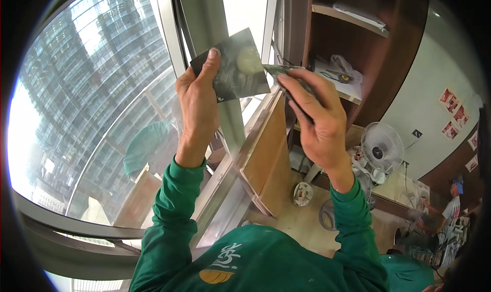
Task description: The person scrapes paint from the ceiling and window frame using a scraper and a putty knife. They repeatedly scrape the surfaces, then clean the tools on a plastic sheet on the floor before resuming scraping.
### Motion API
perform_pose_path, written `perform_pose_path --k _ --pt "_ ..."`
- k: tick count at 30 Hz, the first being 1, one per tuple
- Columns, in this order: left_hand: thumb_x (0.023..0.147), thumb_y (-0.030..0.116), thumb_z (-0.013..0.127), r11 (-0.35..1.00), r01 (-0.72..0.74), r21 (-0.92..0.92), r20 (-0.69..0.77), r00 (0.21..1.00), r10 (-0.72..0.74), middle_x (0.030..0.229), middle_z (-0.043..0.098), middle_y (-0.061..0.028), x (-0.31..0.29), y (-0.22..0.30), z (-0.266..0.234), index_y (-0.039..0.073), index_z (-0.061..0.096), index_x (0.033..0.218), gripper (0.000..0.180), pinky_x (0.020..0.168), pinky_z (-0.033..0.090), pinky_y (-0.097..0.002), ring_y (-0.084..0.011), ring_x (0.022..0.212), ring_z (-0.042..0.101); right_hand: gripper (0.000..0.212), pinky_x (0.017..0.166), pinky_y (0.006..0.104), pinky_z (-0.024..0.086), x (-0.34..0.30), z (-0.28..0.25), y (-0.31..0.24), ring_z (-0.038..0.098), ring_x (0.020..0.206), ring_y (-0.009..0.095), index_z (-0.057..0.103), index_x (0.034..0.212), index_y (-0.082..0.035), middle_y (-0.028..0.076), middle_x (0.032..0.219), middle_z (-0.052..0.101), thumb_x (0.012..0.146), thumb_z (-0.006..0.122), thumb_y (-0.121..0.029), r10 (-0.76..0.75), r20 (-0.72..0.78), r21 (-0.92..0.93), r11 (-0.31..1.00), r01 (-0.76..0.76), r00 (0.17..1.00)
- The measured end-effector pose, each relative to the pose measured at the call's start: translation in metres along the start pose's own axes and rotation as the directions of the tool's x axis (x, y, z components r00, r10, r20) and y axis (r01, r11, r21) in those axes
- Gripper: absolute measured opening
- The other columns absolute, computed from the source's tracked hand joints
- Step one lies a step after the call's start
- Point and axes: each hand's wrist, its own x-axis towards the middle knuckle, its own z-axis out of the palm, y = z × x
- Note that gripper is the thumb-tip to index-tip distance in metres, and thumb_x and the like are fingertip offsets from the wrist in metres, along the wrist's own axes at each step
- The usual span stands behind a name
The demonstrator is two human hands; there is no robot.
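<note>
My left hand [198,103] is closed on a dark, flat, square plate [227,82], thumb across its face and the other fingers behind. A pale, round lump of paste [249,60] sits on the plate near its right edge, with whitish smears below it. My right hand [323,119] grips a dark, thin, flat blade like a scraper [279,68], seen almost edge-on. The blade's tip meets or nearly meets the plate's right edge; I cannot tell whether they touch. Its handle is mostly hidden by my fingers. Both hands are raised in front of the window post [207,15].
A wide window [102,87] stands at the left. Behind my right hand is a brown shelf unit [353,41]. A wooden panel [266,164] leans below my hands. A white fan [381,148] and a round container [303,193] stand beyond. A person [452,205] is at far right.
</note>
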Motion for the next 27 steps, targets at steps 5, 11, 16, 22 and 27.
perform_pose_path --k 5,11,16,22,27 --pt "0.091 0.028 0.067 0.938 -0.233 0.256 0.034 0.972 0.233 0.064 0.054 0.0054 -0.006 -0.003 0.000 0.001 0.065 0.078 0.030 0.052 0.035 -0.0229 -0.0048 0.059 0.045 0.053 0.084 0.0385 0.050 0.015 0.025 0.002 0.056 0.102 0.030 0.066 0.113 -0.013 0.006 0.113 0.059 0.064 0.062 0.009 -0.068 0.076 -0.063 0.995 0.073 0.995" --pt "0.090 0.018 0.064 0.424 -0.555 0.716 0.211 0.751 0.626 0.062 0.055 -0.0061 -0.001 -0.011 -0.034 0.000 0.067 0.084 0.020 0.053 0.037 -0.0323 -0.0190 0.055 0.045 0.050 0.086 0.0398 0.048 0.004 0.052 -0.021 0.055 0.105 0.032 0.065 0.113 -0.011 0.009 0.112 0.058 0.066 0.063 0.004 -0.072 0.230 0.022 0.997 0.069 0.970" --pt "0.080 -0.002 0.054 -0.065 -0.578 0.813 0.384 0.450 0.806 0.096 0.063 -0.0188 -0.020 0.026 -0.080 -0.001 0.061 0.119 0.039 0.073 0.040 -0.0402 -0.0329 0.080 0.057 0.039 0.088 0.0339 0.047 -0.008 0.043 0.009 0.059 0.101 0.023 0.063 0.119 -0.007 0.011 0.117 0.060 0.081 0.058 0.004 0.144 0.153 0.508 0.837 -0.203 0.978" --pt "0.090 0.025 0.065 0.939 -0.199 0.282 -0.270 0.922 0.277 0.069 0.052 0.0055 -0.080 0.032 -0.149 0.002 0.064 0.079 0.026 0.055 0.035 -0.0270 -0.0069 0.063 0.043 0.033 0.094 0.0297 0.042 0.134 -0.052 -0.024 0.054 0.111 0.017 0.057 0.126 -0.001 0.010 0.120 0.061 0.096 0.048 -0.012 0.144 -0.298 0.727 0.674 0.127 0.944" --pt "0.089 0.016 0.066 0.961 -0.136 0.242 -0.245 0.949 0.196 0.081 0.064 -0.0033 -0.094 0.030 -0.176 0.002 0.065 0.089 0.014 0.061 0.050 -0.0295 -0.0129 0.066 0.059 0.035 0.099 0.0334 0.039 0.301 -0.080 -0.068 0.055 0.116 0.027 0.056 0.129 -0.008 0.016 0.122 0.059 0.097 0.042 -0.017 -0.259 -0.477 0.326 0.835 0.443 0.840"
